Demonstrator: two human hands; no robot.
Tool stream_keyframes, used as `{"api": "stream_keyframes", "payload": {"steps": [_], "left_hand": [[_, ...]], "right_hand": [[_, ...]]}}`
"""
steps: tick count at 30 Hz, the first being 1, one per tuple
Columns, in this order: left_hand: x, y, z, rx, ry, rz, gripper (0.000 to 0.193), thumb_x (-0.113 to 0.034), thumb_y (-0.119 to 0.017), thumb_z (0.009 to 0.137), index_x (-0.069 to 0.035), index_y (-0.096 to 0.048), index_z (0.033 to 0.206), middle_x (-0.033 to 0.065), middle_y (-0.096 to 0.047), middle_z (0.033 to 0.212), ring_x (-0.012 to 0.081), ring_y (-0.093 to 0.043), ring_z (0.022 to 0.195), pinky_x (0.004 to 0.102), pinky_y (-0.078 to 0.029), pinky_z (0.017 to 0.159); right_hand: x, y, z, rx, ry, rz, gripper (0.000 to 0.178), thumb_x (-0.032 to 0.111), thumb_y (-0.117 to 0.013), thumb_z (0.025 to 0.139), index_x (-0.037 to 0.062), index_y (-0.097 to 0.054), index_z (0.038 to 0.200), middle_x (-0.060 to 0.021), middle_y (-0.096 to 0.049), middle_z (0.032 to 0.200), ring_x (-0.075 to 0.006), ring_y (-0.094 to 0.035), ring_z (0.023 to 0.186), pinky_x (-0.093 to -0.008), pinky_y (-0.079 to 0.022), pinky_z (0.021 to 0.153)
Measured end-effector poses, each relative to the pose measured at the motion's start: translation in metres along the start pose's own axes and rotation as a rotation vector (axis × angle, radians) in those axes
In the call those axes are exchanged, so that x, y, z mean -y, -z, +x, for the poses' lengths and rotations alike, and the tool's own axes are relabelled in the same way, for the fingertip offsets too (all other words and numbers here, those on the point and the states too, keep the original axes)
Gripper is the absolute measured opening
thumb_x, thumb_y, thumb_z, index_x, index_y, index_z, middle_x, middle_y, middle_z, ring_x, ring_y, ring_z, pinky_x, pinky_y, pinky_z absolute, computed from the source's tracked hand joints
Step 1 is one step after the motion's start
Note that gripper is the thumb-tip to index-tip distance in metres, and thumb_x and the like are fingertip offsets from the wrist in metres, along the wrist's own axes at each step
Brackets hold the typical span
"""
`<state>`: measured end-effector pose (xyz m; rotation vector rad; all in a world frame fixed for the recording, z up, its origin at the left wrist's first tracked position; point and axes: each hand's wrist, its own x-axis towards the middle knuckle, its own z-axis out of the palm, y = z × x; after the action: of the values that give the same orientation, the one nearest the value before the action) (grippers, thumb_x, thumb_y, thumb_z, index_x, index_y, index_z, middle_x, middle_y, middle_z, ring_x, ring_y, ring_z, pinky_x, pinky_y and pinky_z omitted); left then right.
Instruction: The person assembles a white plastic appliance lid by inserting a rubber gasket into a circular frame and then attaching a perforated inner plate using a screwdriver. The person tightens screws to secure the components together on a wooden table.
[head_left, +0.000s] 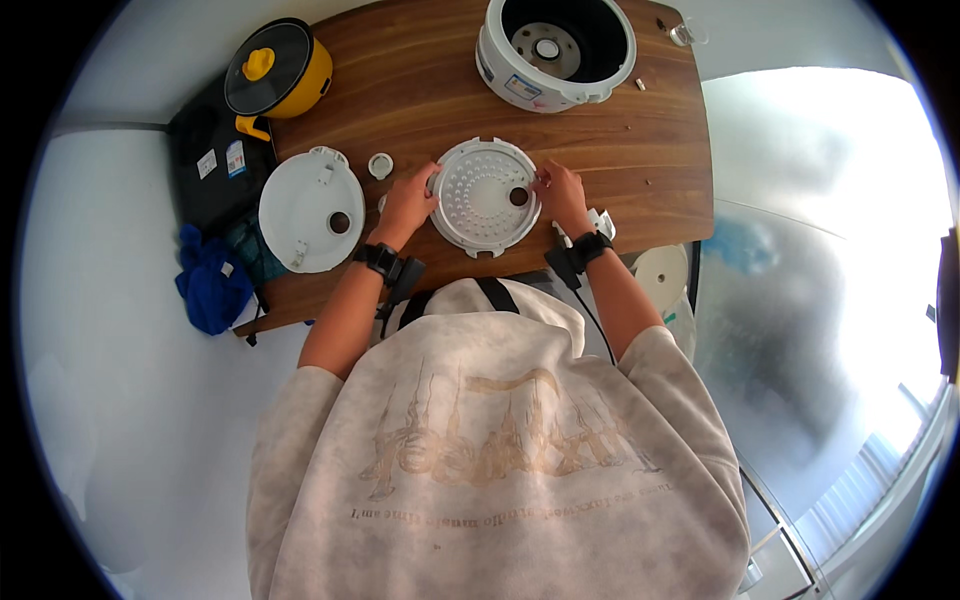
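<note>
A round pale inner lid plate point(470, 205), dimpled all over and with a dark round hole at its right, lies in front of me at the table's near side. Its left rim is between the fingers of my left hand point(405, 208). On the opposite rim, beside the hole, my right hand point(565, 195) grips with bent fingers. Left of my left hand rests a white outer lid point(305, 212), also with a round hole. A small round white cap point(380, 166) sits between the two lids. Part of another small white piece shows beside my left hand, mostly covered.
Farther back stands a white rice cooker body point(500, 75), its dark inside exposed. A yellow pot point(305, 85) with a black lid is at the back left, above a black case point(200, 185). Blue cloth point(212, 285) hangs at the left edge. A white part point(602, 225) lies near my right wrist.
</note>
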<state>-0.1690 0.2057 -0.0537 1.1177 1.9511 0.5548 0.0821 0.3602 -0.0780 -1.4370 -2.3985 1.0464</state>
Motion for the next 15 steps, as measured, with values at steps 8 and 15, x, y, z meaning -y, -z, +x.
{"api": "stream_keyframes", "payload": {"steps": [8,15], "left_hand": [[-0.021,0.007,-0.007,-0.045,-0.138,0.070,0.060,0.003,-0.068,0.076,-0.016,-0.054,0.131,0.0222,-0.067,0.100,0.0416,-0.065,0.093,0.0481,-0.053,0.078],[-0.004,-0.003,0.003,-0.085,-0.162,0.108,0.063,-0.001,-0.068,0.078,-0.027,-0.056,0.133,0.0085,-0.064,0.071,0.0251,-0.066,0.066,0.0390,-0.053,0.063]], "right_hand": [[0.007,-0.001,0.005,0.034,-0.123,0.015,0.022,0.011,-0.074,0.073,0.0022,-0.061,0.089,-0.0200,-0.067,0.089,-0.0411,-0.064,0.089,-0.0478,-0.051,0.074],[0.017,0.010,0.004,0.053,-0.211,-0.022,0.020,0.015,-0.076,0.073,0.0048,-0.063,0.085,-0.0177,-0.069,0.085,-0.0396,-0.066,0.086,-0.0475,-0.052,0.073]]}}
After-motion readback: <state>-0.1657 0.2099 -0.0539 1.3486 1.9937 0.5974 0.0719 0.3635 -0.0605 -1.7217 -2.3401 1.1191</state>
